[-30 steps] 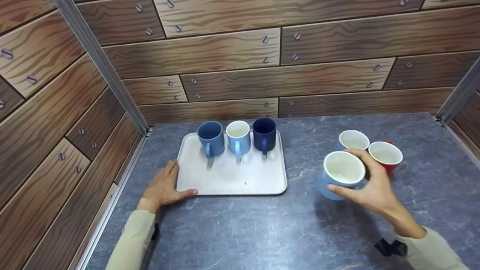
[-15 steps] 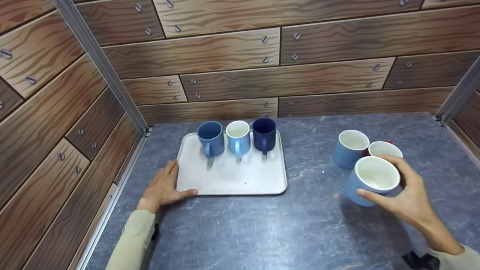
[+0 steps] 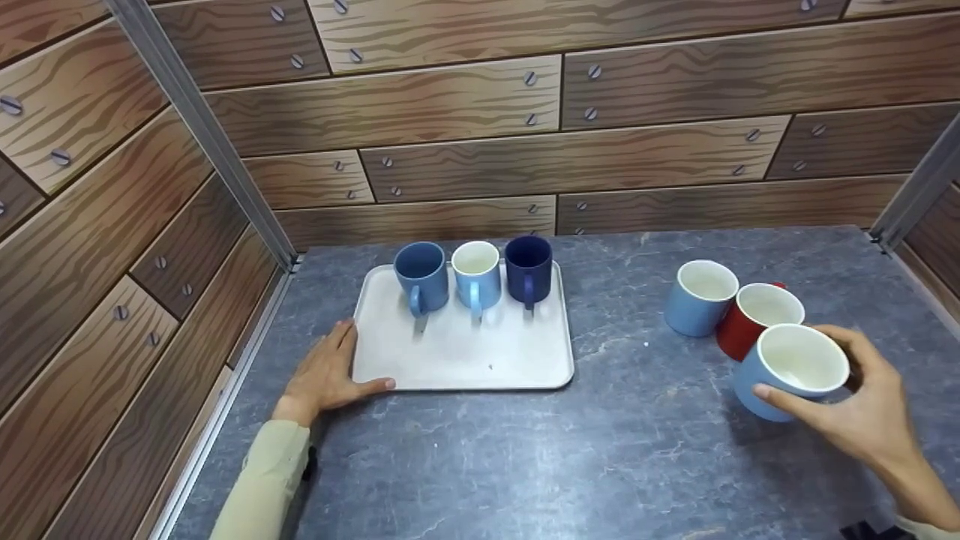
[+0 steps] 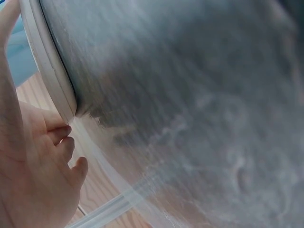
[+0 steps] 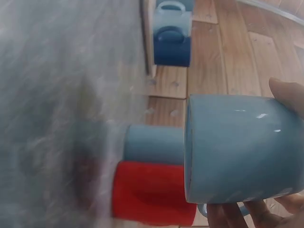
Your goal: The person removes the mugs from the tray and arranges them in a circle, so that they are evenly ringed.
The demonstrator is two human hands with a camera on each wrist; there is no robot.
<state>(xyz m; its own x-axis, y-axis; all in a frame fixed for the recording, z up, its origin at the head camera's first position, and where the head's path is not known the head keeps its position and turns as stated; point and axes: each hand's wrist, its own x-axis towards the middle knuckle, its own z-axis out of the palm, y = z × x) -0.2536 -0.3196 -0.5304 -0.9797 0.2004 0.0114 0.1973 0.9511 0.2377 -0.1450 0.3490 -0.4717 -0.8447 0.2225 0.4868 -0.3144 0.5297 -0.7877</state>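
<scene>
My right hand [image 3: 862, 405] grips a light blue mug [image 3: 795, 375] with a white inside, thumb on the near side and fingers round the far side. In the right wrist view the mug [image 5: 242, 147] is upright to the hand and its base is off the table; part of its handle shows by the fingers. My left hand [image 3: 322, 371] rests at the front left corner of a white tray [image 3: 457, 360], thumb along the front edge and fingers along the left side. Three mugs stand in a row at the tray's back: a medium blue mug [image 3: 424, 281], a light blue mug [image 3: 484, 289] and a navy mug [image 3: 531, 274].
Behind the held mug stand a red mug [image 3: 739, 330] with a white inside and another light blue mug [image 3: 694, 307], side by side. Wood-patterned walls [image 3: 465, 127] close the grey table [image 3: 510, 465] at the back and sides.
My right hand has carried the light blue mug to the right and slightly nearer, past the front of the red mug. The left hand and tray have stayed put.
</scene>
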